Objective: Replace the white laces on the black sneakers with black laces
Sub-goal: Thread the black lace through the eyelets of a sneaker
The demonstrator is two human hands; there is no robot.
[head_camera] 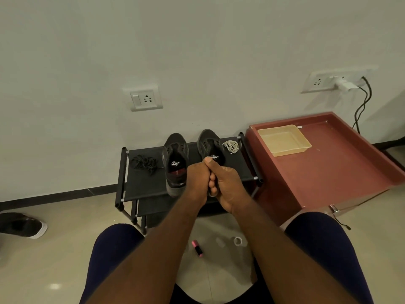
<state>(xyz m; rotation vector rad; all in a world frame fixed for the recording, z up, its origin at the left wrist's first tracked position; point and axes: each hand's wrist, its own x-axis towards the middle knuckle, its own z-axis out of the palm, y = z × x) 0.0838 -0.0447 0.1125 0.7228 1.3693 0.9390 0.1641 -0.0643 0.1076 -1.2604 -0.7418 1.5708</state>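
Two black mesh sneakers stand side by side, toes to the wall, on the top shelf of the black shoe rack (144,185), a frame of thin metal tubes strung with taut black fabric. The left sneaker (175,159) is near the shelf's middle and the right sneaker (208,142) is toward its right end. Each dark insole bears a small white logo print, too small to read. On the rack's left part the black laces (144,163) lie in a loose, flat tangle. At its right end, just beside the right sneaker, the white laces (231,146) form a coiled bundle of round cord.

In front of the rack's right half, the left hand (197,178) and the right hand (229,183) are pressed together, hiding that sneaker's heel. The fingers (212,183) of both are clenched, the right thumb lying on top; whether they enclose anything cannot be told.

Just right of the rack, a reddish-brown box with a raised rim (328,167) carries a pale yellow rectangular plastic tray (291,152). On the glossy floor in front of the rack lie a pink-and-black marker (197,248) and a clear tape roll (237,240). Well left of the rack sits a black shoe with a white sole (22,224).
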